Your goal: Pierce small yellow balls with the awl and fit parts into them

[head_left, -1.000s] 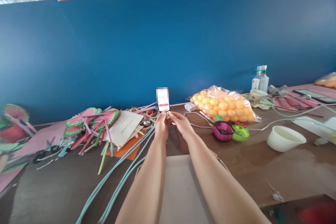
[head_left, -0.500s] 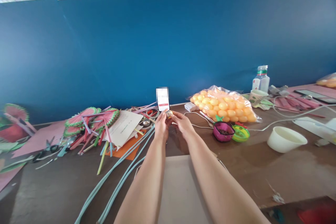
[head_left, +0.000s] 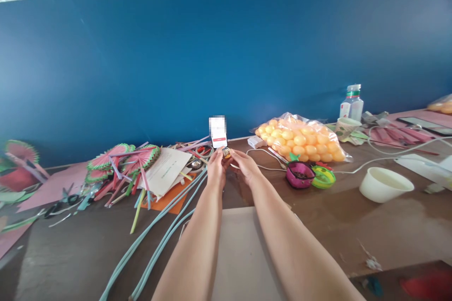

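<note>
Both my arms reach forward over a brown table [head_left: 353,230]. My left hand [head_left: 216,170] and my right hand [head_left: 244,167] meet at their fingertips, pinched together on a small round yellowish object [head_left: 226,153]. It is too small to name. Just behind it a white card with a red band [head_left: 218,131] stands upright against the blue wall. A beige sheet [head_left: 243,254] lies on the table under my forearms.
Folded paper fans [head_left: 123,157], coloured straws and white paper lie at the left, with light-blue tubes [head_left: 158,240] running toward me. At the right are a bag of orange balls [head_left: 300,138], a magenta dish [head_left: 300,175], a green dish [head_left: 323,176], a white bowl [head_left: 384,190], a bottle [head_left: 351,102] and cables.
My hands stay pinched on the small object in the same spot. The view has shifted very slightly; nothing else has moved.
</note>
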`<state>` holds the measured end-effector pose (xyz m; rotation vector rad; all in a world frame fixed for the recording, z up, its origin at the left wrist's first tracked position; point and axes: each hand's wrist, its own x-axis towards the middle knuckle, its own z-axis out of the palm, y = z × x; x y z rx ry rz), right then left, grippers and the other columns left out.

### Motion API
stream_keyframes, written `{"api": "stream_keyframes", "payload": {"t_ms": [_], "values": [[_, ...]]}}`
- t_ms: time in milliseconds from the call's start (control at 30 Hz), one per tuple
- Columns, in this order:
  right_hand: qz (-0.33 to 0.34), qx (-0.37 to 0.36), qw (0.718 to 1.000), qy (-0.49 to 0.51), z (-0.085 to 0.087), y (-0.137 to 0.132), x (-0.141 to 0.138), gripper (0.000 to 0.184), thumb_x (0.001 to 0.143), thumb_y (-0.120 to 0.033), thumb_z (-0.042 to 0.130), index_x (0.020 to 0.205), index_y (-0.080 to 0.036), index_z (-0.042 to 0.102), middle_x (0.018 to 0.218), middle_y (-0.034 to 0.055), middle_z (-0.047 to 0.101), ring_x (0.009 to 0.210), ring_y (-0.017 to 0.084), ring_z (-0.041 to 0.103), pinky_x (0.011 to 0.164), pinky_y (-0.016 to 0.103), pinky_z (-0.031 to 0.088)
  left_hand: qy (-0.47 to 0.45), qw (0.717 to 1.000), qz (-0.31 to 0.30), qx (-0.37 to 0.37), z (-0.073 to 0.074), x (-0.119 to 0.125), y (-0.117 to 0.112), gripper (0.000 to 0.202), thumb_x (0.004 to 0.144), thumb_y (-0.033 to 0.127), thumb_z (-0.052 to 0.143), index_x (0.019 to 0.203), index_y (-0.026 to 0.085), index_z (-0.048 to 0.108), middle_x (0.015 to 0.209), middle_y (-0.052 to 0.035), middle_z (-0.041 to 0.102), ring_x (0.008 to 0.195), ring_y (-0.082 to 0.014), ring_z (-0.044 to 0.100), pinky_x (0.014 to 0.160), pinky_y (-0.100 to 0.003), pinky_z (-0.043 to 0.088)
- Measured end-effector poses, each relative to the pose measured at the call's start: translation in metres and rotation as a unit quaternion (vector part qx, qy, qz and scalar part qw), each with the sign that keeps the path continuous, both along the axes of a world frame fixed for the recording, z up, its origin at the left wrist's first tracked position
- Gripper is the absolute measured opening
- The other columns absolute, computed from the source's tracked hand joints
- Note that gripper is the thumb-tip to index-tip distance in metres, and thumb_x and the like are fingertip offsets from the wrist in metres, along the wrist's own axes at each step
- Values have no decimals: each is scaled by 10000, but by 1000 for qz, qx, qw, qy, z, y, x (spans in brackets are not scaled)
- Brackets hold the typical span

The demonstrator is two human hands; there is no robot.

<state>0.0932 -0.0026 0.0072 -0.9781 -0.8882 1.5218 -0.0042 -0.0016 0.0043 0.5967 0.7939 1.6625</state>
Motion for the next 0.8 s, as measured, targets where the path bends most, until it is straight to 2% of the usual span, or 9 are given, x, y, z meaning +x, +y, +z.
{"api": "stream_keyframes", "payload": {"t_ms": [267,433,800], "values": [[0,18,1000,-16,-1,1,1,392,654,-469,737,988,-265,730,947,14,711,880,173,619,749,283,470,9,1000,-9,3,-1,0,0,218,777,258,668,955,134,694,910,-93,690,783,-171,665,801,-360,545],[-6,18,1000,-16,1,-1,1,396,639,-451,747,982,-254,729,941,16,712,883,175,617,767,293,468,12,1000,-8,-3,-1,-1,0,219,779,258,664,963,143,694,900,-85,691,761,-160,660,771,-335,549],[-17,-9,1000,1,4,-2,0,377,685,-480,719,970,-234,716,917,29,704,862,169,621,744,282,477,3,1000,-2,-6,1,1,-1,193,796,262,650,938,135,682,910,-92,690,763,-161,665,778,-336,547]]}}
